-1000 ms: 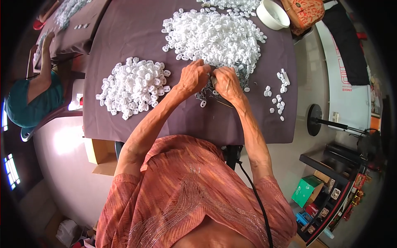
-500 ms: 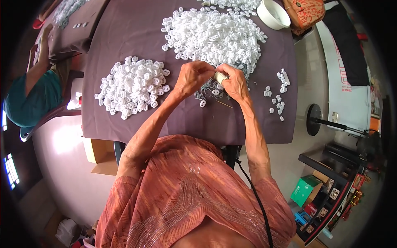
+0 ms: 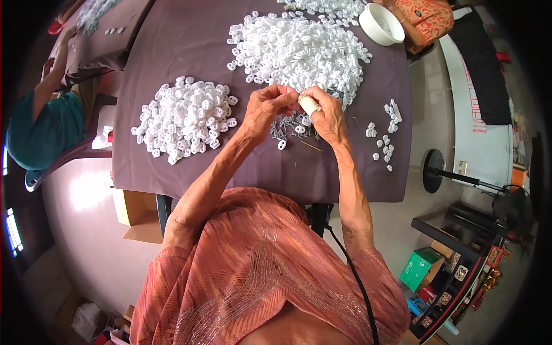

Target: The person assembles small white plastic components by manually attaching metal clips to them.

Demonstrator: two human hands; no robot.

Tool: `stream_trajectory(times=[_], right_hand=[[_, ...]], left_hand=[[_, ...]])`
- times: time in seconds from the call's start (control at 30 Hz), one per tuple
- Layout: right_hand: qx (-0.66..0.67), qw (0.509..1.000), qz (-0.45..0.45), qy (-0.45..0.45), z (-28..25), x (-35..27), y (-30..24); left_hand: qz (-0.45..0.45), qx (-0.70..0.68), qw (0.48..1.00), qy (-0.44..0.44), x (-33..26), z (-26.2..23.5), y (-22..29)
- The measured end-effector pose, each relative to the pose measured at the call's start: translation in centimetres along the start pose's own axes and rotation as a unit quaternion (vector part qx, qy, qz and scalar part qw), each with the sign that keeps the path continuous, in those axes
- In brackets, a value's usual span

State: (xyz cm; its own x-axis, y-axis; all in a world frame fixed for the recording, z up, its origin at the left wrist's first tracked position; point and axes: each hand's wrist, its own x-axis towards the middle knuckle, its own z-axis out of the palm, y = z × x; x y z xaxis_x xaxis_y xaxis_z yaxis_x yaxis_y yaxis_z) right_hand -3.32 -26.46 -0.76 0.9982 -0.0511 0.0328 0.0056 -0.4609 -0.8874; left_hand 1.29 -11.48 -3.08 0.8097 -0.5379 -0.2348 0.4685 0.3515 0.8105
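Left hand [image 3: 265, 107] and right hand [image 3: 325, 112] met at upper centre of frame, above purple table [image 3: 172, 172]. Right hand closed on small white part [image 3: 310, 106], pinched between thumb and fingers. Left hand's fingertips curled in, touching same part; whether they gripped anything, cannot tell. Big pile [image 3: 299, 52] of white parts lay just above hands. Smaller pile [image 3: 184, 118] sat left of centre. Grey metal bits [image 3: 290, 127] scattered just below hands. White bowl [image 3: 384, 24] at top right.
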Motion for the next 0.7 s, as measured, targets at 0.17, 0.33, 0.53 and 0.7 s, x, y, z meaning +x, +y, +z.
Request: stream_trajectory(times=[0.17,0.33,0.53,0.7], right_hand=[[0.003,0.999,-0.033,0.035,0.3,0.0,0.3],[0.010,0.998,-0.040,0.039,0.3,-0.1,1.0],[-0.145,0.984,-0.094,0.035,0.2,0.0,1.5],[-0.088,0.995,-0.034,0.008,0.1,0.7,-0.5]], left_hand=[[-0.040,-0.053,0.998,-0.008,0.1,-0.1,-0.3],[-0.064,-0.124,0.990,-0.021,0.2,-0.9,-1.0],[-0.061,-0.101,0.993,-0.006,0.3,-1.0,-1.4],[-0.012,-0.051,0.999,0.014,0.2,-0.3,-0.7]])
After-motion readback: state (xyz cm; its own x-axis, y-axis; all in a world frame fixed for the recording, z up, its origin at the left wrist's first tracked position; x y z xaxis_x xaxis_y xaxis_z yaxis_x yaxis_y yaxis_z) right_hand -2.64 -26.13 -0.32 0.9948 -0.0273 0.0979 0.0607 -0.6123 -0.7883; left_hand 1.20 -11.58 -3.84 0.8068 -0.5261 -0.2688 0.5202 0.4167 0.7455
